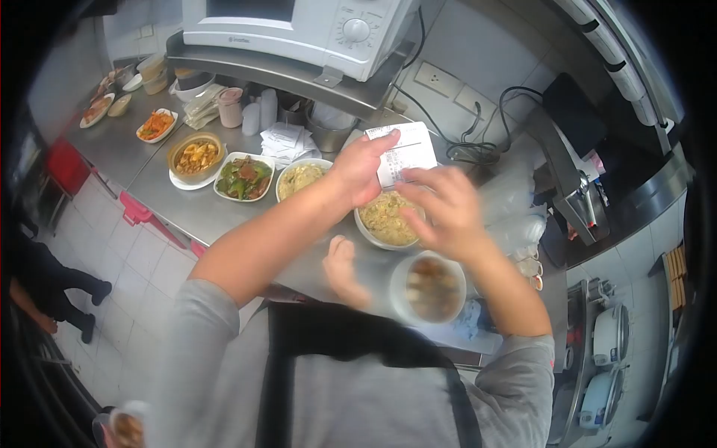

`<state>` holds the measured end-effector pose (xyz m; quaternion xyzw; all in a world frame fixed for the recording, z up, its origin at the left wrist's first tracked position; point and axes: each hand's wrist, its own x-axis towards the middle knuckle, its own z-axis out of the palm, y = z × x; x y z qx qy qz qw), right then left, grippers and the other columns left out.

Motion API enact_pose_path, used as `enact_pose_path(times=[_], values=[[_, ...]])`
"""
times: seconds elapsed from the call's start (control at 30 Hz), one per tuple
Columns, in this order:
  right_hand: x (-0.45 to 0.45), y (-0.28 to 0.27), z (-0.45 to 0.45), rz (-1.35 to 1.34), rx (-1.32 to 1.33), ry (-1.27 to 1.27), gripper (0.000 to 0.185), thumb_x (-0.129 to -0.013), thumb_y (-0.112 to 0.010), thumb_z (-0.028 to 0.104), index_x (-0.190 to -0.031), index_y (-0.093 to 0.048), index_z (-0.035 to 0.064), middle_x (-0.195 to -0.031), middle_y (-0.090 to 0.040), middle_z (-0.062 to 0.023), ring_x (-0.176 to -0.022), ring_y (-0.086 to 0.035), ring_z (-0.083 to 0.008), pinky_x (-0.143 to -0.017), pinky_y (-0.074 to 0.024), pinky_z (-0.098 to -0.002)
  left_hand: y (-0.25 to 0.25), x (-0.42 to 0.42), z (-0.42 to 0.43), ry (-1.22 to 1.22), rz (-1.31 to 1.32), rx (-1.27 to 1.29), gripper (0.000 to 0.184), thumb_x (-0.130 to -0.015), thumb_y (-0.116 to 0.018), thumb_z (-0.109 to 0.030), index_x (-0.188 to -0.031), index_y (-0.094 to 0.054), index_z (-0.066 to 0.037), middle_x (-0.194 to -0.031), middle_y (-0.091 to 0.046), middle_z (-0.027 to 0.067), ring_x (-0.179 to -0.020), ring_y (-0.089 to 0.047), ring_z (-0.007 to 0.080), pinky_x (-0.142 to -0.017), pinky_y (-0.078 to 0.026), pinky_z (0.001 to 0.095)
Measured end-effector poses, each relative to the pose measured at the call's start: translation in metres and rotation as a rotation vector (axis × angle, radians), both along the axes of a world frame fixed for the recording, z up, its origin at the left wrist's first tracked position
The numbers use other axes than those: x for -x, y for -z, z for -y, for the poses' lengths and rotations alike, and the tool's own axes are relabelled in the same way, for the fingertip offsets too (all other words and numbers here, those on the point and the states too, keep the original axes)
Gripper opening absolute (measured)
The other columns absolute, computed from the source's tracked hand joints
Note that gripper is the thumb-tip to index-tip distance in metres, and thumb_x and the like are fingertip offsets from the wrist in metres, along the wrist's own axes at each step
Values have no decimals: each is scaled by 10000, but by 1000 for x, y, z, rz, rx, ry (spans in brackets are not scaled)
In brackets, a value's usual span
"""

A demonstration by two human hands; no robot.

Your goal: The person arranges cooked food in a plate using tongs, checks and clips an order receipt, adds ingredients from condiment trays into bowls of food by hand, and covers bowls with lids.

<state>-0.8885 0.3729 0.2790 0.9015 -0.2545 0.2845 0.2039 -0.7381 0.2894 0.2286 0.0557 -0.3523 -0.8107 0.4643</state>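
Note:
My left hand (361,169) is closed on a small stack of printed receipts (409,153), its thumb across their upper left. Close by the slips' lower right is my right hand (447,213), somewhat blurred, its fingers apart; whether a fingertip touches the paper I cannot tell. Below the hands sits a bowl of fried rice (388,220), with a second rice bowl (300,179) partly behind my left forearm. Nearer my body is a blurred round tub (429,287) of brown chunks. Another hand (345,272), apparently a co-worker's, shows left of it.
Along the steel counter (168,209) stand a plate of green vegetables (244,178), a tofu-like dish (196,157) and an orange dish (156,125). More paper slips (287,142) lie behind. A microwave (299,33) sits on the shelf above. At left stands a person (56,280).

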Motion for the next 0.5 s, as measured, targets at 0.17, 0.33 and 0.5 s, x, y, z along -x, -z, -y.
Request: enact_pose_path(times=[0.17, 0.33, 0.5], values=[[20, 7, 17, 671, -443, 74, 208, -783, -648, 83, -991, -657, 67, -980, -601, -54, -838, -553, -149, -731, -454, -268, 3, -12, 2, 53, 5, -23, 305, -922, -494, -146, -1167, -481, 37, -1122, -577, 167, -1009, -601, 289, -863, -515, 389], [12, 5, 18, 1011, -1114, -20, 318, -781, -647, 31, -1098, -618, 32, -943, -616, -38, -841, -554, -101, -767, -465, -254, 8, -15, -1, 14, 99, 31, 296, -913, -522, -158, -1130, -520, 43, -1090, -600, 148, -986, -615, 248, -844, -516, 360], [11, 11, 17, 1003, -1153, -23, 416, -755, -625, -38, -1165, -582, 11, -921, -622, -71, -800, -575, -103, -770, -470, -244, 13, -12, -12, -49, 143, 37, 357, -927, -507, -249, -1158, -514, 24, -1101, -602, 133, -993, -613, 228, -846, -506, 347]])
